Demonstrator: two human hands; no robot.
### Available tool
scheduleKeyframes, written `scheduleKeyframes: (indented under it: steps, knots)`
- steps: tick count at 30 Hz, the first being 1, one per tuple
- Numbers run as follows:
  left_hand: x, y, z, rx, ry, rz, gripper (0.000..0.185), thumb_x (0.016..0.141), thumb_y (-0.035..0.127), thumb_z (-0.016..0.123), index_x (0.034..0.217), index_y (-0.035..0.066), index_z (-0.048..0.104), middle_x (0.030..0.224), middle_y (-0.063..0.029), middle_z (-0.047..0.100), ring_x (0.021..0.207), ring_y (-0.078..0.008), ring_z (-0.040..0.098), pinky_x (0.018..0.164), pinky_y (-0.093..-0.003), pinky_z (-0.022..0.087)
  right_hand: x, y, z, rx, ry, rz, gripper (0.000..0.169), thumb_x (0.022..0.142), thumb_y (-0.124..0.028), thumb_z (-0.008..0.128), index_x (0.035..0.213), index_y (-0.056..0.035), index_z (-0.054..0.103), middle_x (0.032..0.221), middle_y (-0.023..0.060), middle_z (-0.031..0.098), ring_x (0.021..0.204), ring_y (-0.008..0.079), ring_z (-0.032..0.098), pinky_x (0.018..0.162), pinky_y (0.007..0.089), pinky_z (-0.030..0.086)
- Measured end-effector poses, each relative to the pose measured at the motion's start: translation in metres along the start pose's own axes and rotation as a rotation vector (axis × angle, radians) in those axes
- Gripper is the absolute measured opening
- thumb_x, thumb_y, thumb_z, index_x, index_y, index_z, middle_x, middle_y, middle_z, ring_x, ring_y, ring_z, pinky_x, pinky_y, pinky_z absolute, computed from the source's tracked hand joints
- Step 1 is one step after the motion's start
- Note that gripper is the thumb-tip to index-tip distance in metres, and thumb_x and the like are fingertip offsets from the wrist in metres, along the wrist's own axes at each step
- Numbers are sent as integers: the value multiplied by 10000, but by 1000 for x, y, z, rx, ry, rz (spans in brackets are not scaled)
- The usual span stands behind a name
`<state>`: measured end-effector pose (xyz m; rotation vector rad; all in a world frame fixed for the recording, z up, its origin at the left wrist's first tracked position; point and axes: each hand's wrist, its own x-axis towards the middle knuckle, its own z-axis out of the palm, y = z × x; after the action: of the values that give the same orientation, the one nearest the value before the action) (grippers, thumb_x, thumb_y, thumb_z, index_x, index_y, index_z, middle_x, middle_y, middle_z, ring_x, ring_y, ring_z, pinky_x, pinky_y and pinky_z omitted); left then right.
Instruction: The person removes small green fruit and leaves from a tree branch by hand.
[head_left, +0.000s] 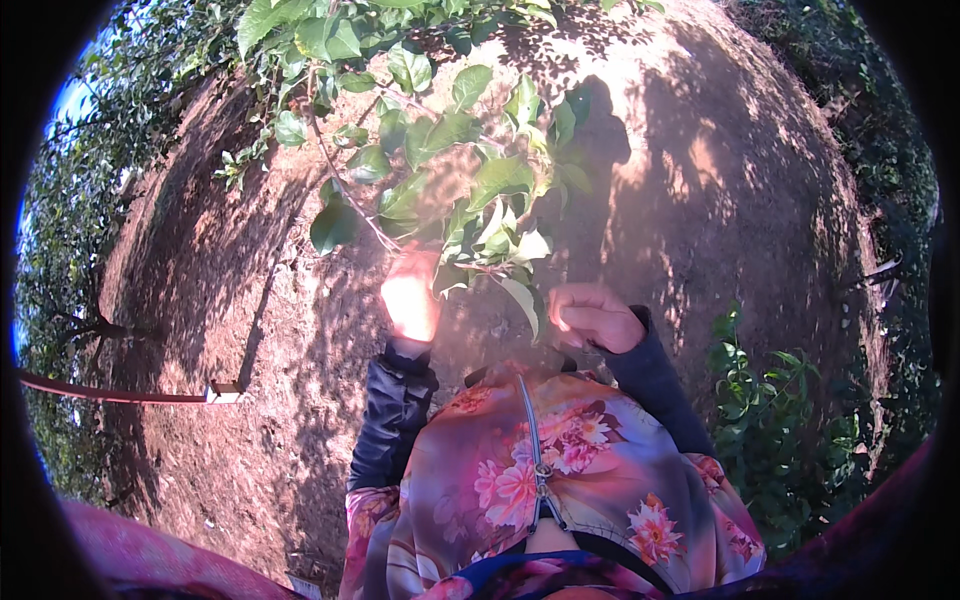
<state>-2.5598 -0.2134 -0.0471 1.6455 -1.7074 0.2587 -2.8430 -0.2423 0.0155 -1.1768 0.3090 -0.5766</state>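
A leafy branch hangs down in front of me, its broad green leaves spread above my hands. My left hand, washed out by bright sunlight, is closed around the branch's lower stem. More leaves cover part of that hand's right side. Just right of a drooping leaf is my right hand, its fingers curled in. Whether something small sits between those fingers cannot be seen. Both wrists come out of dark cuffs below a flower-print jacket with a zip.
Brown bare soil with dappled shade lies beneath. A red pole with a pale block at its end reaches in from the left. Leafy trees line the left side, and a green bushy plant grows at right.
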Motion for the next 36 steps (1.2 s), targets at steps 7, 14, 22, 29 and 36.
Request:
scheduleKeyframes:
  steps: [7,14,22,29,36]
  knots:
    - [-3,-16,2,-294,52,-104,214,791,115,679,967,-6,663,929,-98,697,889,-205,663,783,-313,538,6,-8,-3,-574,447,-13,218,950,-158,556,782,-19,563,624,-1,487,555,53,464,508,231,361]
    - [2,-4,-5,-121,-85,-24,289,773,62,718,1042,-28,665,1007,-129,691,869,-196,671,765,-294,539,36,-11,21,-798,539,-310,171,783,-32,707,935,-34,628,774,40,585,585,108,563,563,263,459]
    - [4,4,-11,-48,-66,-18,213,667,4,719,875,8,671,898,-113,708,939,-321,673,859,-388,537,41,0,18,-1049,436,-345,109,779,-71,661,848,-25,590,761,132,588,696,328,602,605,410,458]
    - [0,6,-5,-107,-109,-51,212,725,79,632,924,27,680,947,-128,707,973,-319,668,904,-372,522,24,7,13,-826,305,-276,115,813,-62,626,892,8,582,748,101,565,653,205,571,614,324,453]
    - [4,21,-1,-62,-90,126,234,720,136,666,931,35,678,928,-121,697,991,-308,665,873,-364,532,3,19,6,-650,293,-231,101,881,-89,581,886,11,572,740,46,526,662,118,510,611,264,423]
